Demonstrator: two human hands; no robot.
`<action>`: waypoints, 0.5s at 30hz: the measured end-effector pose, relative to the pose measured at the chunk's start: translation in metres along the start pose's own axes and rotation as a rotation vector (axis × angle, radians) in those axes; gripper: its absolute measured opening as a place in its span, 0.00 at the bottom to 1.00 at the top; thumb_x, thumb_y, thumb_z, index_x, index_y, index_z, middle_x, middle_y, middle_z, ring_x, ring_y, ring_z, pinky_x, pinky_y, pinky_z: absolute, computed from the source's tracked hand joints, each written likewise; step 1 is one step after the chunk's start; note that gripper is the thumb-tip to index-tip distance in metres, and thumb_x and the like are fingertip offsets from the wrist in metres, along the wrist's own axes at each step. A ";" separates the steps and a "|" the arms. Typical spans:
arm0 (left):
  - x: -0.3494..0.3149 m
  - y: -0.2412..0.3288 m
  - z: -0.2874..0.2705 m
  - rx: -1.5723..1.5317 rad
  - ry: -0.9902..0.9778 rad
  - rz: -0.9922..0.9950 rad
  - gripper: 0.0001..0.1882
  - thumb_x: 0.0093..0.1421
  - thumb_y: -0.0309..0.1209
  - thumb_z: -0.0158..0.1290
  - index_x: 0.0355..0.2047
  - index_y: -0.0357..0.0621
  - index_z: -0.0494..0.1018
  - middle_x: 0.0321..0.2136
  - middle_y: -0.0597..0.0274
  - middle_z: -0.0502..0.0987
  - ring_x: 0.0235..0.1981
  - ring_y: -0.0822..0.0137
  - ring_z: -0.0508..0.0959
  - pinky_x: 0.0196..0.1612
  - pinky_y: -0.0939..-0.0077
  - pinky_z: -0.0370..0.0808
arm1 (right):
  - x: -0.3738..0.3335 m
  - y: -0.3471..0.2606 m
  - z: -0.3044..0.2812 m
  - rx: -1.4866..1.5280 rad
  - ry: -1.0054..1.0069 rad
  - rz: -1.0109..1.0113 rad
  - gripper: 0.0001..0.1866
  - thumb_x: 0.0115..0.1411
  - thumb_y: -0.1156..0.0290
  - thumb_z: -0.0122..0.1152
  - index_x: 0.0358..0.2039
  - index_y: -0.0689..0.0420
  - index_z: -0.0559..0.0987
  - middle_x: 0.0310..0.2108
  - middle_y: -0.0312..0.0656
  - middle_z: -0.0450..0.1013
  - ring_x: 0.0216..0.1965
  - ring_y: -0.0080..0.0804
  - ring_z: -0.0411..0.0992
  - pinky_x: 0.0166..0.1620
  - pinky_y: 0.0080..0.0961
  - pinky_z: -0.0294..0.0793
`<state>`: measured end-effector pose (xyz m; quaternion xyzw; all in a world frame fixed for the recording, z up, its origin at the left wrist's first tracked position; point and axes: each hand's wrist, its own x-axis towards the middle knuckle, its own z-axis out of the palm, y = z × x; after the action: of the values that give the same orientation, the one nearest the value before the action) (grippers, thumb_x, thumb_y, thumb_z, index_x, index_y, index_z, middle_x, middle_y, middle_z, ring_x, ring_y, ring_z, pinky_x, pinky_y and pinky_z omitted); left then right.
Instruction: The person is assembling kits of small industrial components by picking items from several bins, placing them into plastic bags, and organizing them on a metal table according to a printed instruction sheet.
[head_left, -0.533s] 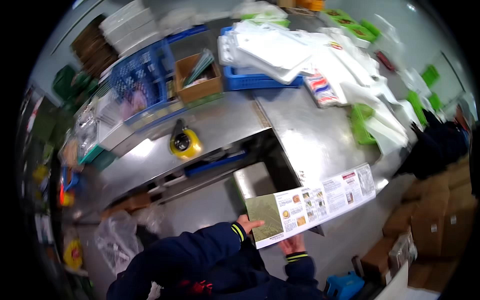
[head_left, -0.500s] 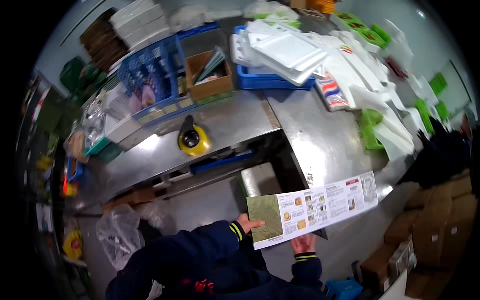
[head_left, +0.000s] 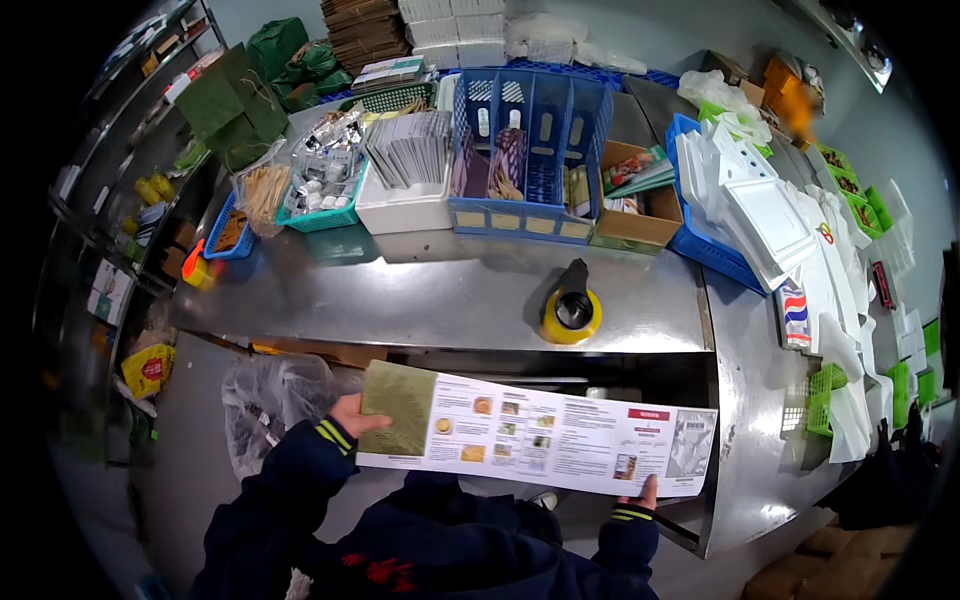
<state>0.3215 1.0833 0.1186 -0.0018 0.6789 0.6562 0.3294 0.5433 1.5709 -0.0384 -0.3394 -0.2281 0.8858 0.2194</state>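
Note:
Stretched out in front of me is a long printed leaflet (head_left: 545, 440), white with small pictures and text and a green panel at its left end. My left hand (head_left: 356, 417) grips the green end, thumb on top and fingers behind. Near the lower right corner, my right hand (head_left: 642, 492) pinches the bottom edge, its thumb in front and most fingers hidden behind the sheet. Beyond the leaflet, a yellow tape roll in a black dispenser (head_left: 572, 312) rests on the steel table (head_left: 420, 300).
Along the table's back stand a white foam box of cards (head_left: 400, 205), a blue divided bin (head_left: 530, 215), a cardboard box (head_left: 635, 225) and a teal basket (head_left: 325, 215). White foam trays (head_left: 765, 230) pile up in a blue crate at right. A clear plastic bag (head_left: 265, 400) hangs at left.
My view has swung left. The leaflet now lies more level and in front of me. My right hand has gone from open beneath the sheet to gripping its right end.

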 end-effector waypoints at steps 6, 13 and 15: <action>-0.033 -0.054 -0.231 0.045 0.347 0.127 0.20 0.50 0.24 0.54 0.44 0.37 0.67 0.39 0.61 0.73 0.39 0.71 0.72 0.43 0.75 0.68 | -0.043 0.146 0.192 -0.094 -0.453 0.244 0.24 0.52 0.74 0.51 0.51 0.58 0.62 0.50 0.42 0.64 0.52 0.38 0.61 0.56 0.38 0.56; -0.061 -0.096 -0.459 0.426 0.738 0.036 0.18 0.44 0.24 0.58 0.38 0.39 0.71 0.31 0.64 0.75 0.32 0.73 0.73 0.37 0.77 0.70 | -0.053 0.321 0.298 -0.028 -0.430 0.606 0.25 0.52 0.77 0.52 0.52 0.58 0.61 0.51 0.42 0.62 0.53 0.38 0.59 0.57 0.36 0.54; -0.063 -0.095 -0.494 0.550 0.792 0.067 0.17 0.43 0.26 0.59 0.36 0.38 0.72 0.29 0.64 0.75 0.30 0.73 0.73 0.35 0.77 0.71 | -0.055 0.358 0.324 -0.050 -0.381 0.648 0.24 0.52 0.77 0.52 0.51 0.59 0.62 0.49 0.42 0.63 0.52 0.37 0.60 0.56 0.35 0.56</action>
<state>0.1922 0.6019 0.0235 -0.1426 0.9001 0.4116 0.0123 0.2693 1.1722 0.0065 -0.2284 -0.1671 0.9506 -0.1272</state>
